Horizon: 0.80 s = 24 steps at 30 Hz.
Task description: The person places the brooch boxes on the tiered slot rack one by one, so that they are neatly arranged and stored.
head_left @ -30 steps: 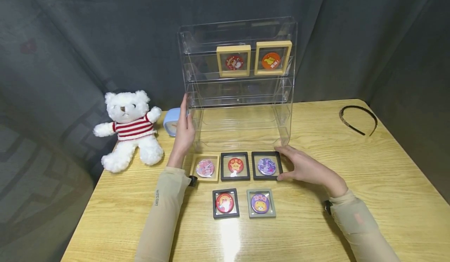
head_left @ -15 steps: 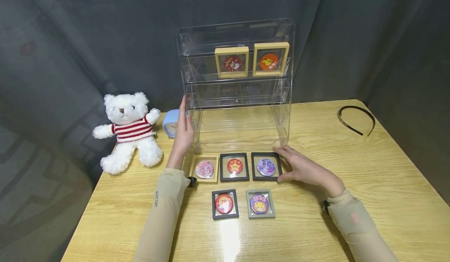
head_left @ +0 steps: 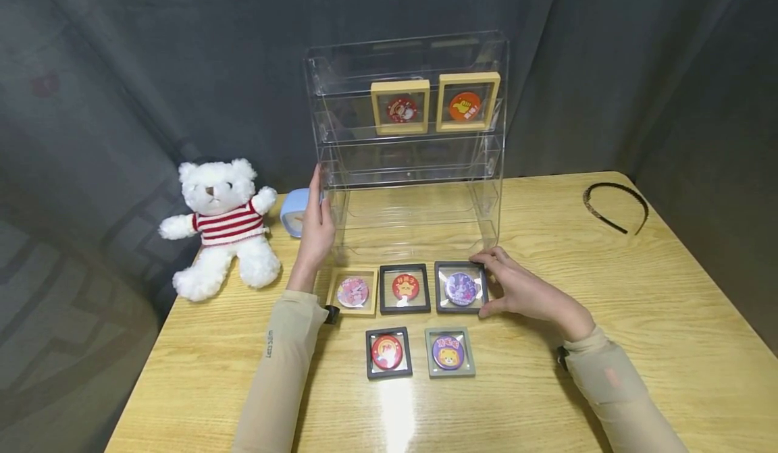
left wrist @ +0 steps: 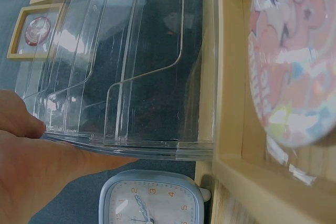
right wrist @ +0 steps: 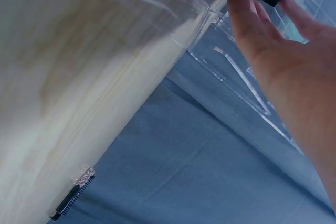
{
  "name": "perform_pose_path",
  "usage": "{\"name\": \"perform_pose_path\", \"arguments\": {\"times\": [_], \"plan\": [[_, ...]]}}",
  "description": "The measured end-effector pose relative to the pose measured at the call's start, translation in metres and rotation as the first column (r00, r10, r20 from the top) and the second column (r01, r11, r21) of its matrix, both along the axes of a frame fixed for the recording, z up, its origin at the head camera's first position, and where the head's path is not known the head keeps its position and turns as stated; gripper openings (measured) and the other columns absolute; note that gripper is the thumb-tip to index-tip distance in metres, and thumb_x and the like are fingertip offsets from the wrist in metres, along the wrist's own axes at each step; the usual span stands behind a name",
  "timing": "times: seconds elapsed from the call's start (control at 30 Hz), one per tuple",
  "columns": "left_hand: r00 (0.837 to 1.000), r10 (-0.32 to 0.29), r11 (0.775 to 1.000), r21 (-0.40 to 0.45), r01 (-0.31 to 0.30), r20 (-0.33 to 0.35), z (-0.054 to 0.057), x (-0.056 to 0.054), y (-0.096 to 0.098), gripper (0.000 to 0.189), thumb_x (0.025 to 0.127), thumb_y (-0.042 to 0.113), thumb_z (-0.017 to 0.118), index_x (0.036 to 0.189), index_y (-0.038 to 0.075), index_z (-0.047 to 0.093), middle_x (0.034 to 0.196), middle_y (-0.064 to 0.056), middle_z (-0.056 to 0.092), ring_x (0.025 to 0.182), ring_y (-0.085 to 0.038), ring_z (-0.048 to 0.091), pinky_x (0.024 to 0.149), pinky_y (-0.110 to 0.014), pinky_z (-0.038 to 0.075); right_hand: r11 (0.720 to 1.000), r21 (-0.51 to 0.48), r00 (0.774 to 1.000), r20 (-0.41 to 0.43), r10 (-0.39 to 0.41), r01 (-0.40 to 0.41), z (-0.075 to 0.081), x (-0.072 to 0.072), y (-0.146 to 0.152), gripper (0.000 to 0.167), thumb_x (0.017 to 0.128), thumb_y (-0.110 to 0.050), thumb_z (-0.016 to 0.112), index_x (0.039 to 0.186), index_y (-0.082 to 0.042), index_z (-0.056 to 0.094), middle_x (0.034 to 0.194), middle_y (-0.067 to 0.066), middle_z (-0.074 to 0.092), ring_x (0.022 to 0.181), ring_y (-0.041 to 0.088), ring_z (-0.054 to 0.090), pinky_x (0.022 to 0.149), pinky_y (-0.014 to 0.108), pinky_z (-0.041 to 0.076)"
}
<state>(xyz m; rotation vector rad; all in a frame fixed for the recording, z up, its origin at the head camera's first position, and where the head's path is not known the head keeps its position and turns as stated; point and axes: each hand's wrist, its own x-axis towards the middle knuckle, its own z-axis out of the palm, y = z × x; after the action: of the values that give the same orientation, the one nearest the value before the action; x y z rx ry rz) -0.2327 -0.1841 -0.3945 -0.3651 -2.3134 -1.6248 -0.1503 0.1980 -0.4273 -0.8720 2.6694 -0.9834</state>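
Note:
My left hand grips the left side panel of a clear stepped display rack. In the left wrist view, thumb and fingers lie on opposite sides of that panel. My right hand pinches a black square display frame with a purple badge by its right edge; the right wrist view shows a black corner between thumb and fingers. To its left lie a black frame with a red star badge and a light wooden frame with a pink badge.
Nearer me lie a black frame and a grey-green frame. Two wooden frames stand on an upper tier. A white teddy bear and blue clock are left, a headband far right.
The black frame with the purple badge has tilted or risen slightly in my right hand. My left hand stays on the rack. The head view has shifted a little.

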Motion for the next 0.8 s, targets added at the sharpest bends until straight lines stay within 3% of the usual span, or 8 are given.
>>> {"name": "perform_pose_path", "arguments": {"times": [0.23, 0.4, 0.53, 0.63, 0.8], "plan": [[1.0, -0.002, 1.0, 0.0, 0.002, 0.009, 0.0007, 0.0007, 0.0006, 0.06, 0.118, 0.006, 0.025, 0.174, 0.017, 0.008, 0.179, -0.003, 0.006, 0.163, -0.019, 0.008, 0.13, -0.041, 0.021, 1.0, -0.016, 0.999, 0.042, -0.026, 0.027, -0.0014, -0.0022, -0.0014, 0.104, 0.072, -0.014, 0.099, 0.153, 0.011, 0.04, 0.148, 0.035, 0.051, 0.137, 0.053, 0.05, 0.116, 0.066, 0.039], [1.0, 0.004, 1.0, -0.002, -0.004, -0.002, 0.0012, -0.0001, 0.0007, 0.061, 0.117, 0.004, 0.025, 0.174, 0.015, 0.007, 0.179, -0.004, 0.006, 0.162, -0.018, 0.008, 0.13, -0.038, 0.02, 0.999, -0.023, 0.999, 0.003, -0.041, 0.041, 0.0, -0.0029, -0.0024, 0.106, 0.072, -0.01, 0.099, 0.156, 0.01, 0.038, 0.154, 0.038, 0.045, 0.14, 0.055, 0.046, 0.116, 0.067, 0.038], [1.0, 0.007, 1.0, -0.003, -0.007, -0.011, 0.0015, 0.0, 0.0005, 0.061, 0.117, 0.003, 0.026, 0.174, 0.014, 0.007, 0.179, -0.006, 0.006, 0.163, -0.019, 0.008, 0.131, -0.039, 0.018, 0.998, -0.04, 0.999, -0.013, -0.038, 0.038, 0.0005, -0.0029, -0.0023, 0.105, 0.072, -0.005, 0.097, 0.158, 0.008, 0.037, 0.149, 0.037, 0.047, 0.115, 0.043, 0.066, 0.101, 0.056, 0.057], [1.0, 0.005, 1.0, -0.002, -0.005, -0.012, 0.0016, 0.0003, 0.0006, 0.061, 0.117, 0.003, 0.026, 0.174, 0.013, 0.008, 0.179, -0.007, 0.007, 0.163, -0.021, 0.008, 0.131, -0.04, 0.018, 0.998, -0.056, 0.999, -0.015, -0.043, 0.043, 0.0007, -0.0027, -0.002, 0.102, 0.072, 0.0, 0.096, 0.157, 0.007, 0.039, 0.143, 0.036, 0.052, 0.096, 0.03, 0.071, 0.085, 0.044, 0.064], [1.0, 0.003, 1.0, 0.001, -0.003, 0.003, 0.0021, 0.0012, 0.0013, 0.061, 0.117, 0.003, 0.025, 0.174, 0.014, 0.008, 0.179, -0.006, 0.006, 0.163, -0.02, 0.008, 0.13, -0.04, 0.02, 0.995, -0.085, 0.994, -0.087, -0.065, 0.057, 0.002, -0.0035, -0.0019, 0.082, 0.076, 0.005, 0.092, 0.146, 0.007, 0.05, 0.139, 0.03, 0.058, 0.094, 0.031, 0.072, 0.084, 0.043, 0.064]]}}
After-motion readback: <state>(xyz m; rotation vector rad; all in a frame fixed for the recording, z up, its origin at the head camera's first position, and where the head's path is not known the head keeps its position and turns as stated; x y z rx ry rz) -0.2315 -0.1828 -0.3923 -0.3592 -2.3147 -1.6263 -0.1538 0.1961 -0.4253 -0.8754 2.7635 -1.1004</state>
